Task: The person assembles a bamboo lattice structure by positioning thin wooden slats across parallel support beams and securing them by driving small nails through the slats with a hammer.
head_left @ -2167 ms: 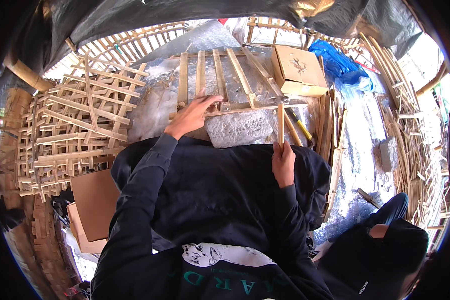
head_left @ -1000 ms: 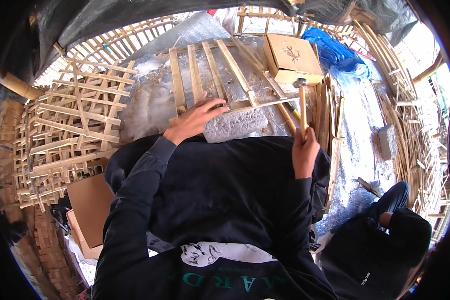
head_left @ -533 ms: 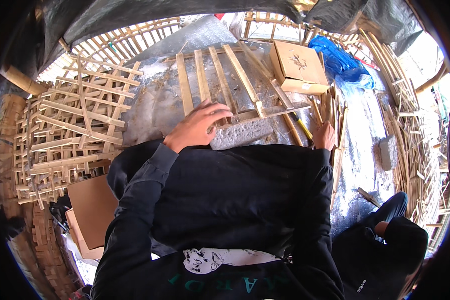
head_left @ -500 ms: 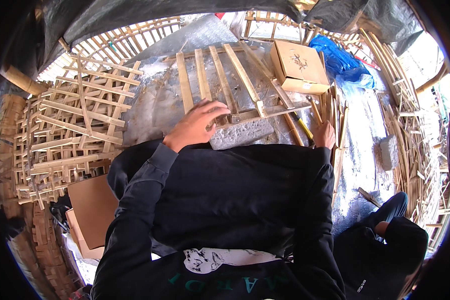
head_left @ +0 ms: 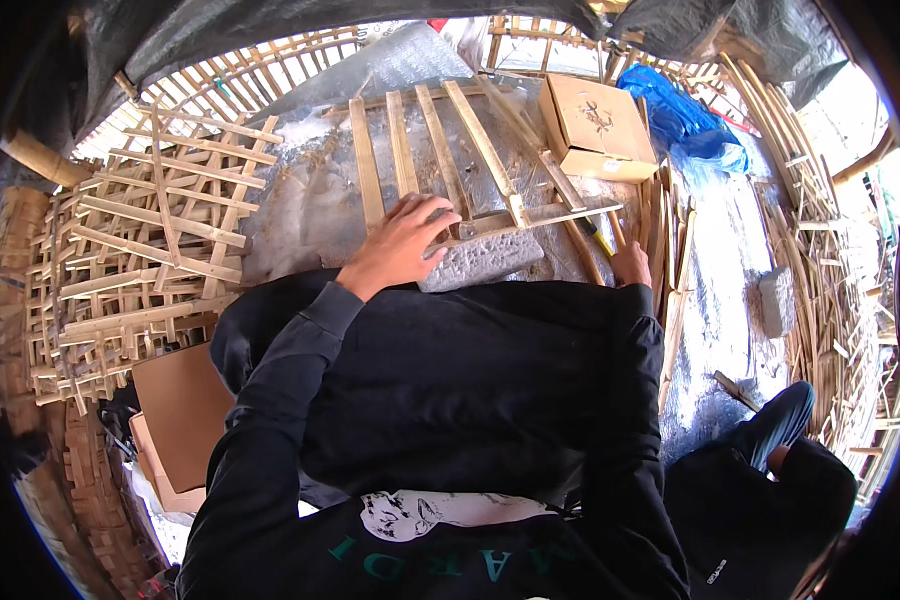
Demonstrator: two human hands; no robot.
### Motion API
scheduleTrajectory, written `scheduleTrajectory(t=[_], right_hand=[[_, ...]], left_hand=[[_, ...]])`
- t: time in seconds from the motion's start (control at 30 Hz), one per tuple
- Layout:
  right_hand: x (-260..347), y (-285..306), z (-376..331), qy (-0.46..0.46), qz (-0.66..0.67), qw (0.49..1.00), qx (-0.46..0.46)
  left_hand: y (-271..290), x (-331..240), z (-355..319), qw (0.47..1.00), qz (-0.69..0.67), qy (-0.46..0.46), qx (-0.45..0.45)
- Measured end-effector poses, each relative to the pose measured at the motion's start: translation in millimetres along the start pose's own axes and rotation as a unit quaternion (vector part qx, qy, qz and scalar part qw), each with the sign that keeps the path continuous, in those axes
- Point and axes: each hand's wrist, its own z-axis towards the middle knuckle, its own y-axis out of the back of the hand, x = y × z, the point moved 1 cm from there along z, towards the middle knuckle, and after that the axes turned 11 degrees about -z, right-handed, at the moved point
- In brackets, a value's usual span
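Above the left end of a wooden crosspiece (head_left: 555, 214), my left hand (head_left: 395, 245) is open, its fingers curved and its thumb apart. Several slats, among them one light wooden slat (head_left: 485, 150), run away from that crosspiece like a rack. A rough grey concrete block (head_left: 485, 262) lies just under the near side of the rack, against my dark clothing. Over on the right, my right hand (head_left: 631, 264) is closed around a thin wooden stick (head_left: 618, 230); its far end reaches the crosspiece. Beside that hand lies a yellow-and-black tool (head_left: 602, 243), partly hidden.
Woven slat panels (head_left: 160, 220) are piled at left, above an open cardboard box (head_left: 182, 415). A closed carton (head_left: 598, 130) and blue plastic (head_left: 685, 120) sit at far right. Loose strips (head_left: 678, 240) lie beyond my right hand. Another person's knee (head_left: 785, 415) shows at lower right.
My left hand has come down slightly nearer the crosspiece, with its fingers more bent. My right hand has shifted a little left and now shows the stick more upright above it.
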Motion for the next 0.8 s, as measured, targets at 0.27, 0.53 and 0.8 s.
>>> scheduleTrajectory(t=[0.27,0.53,0.8], right_hand=[[13.7,4.9,-19.4,-0.007,0.071,0.997,-0.029],[28.7,8.5,-34.3,0.016,0.140,0.988,-0.068],[3.1,-17.3,-7.3,0.033,0.131,0.988,-0.080]], left_hand=[[-58.7,-17.7,65.1,0.995,0.100,-0.007,0.003],[-57.9,-7.6,89.6,0.991,0.081,0.048,0.092],[5.5,-22.9,124.3,0.979,0.094,0.170,0.066]])
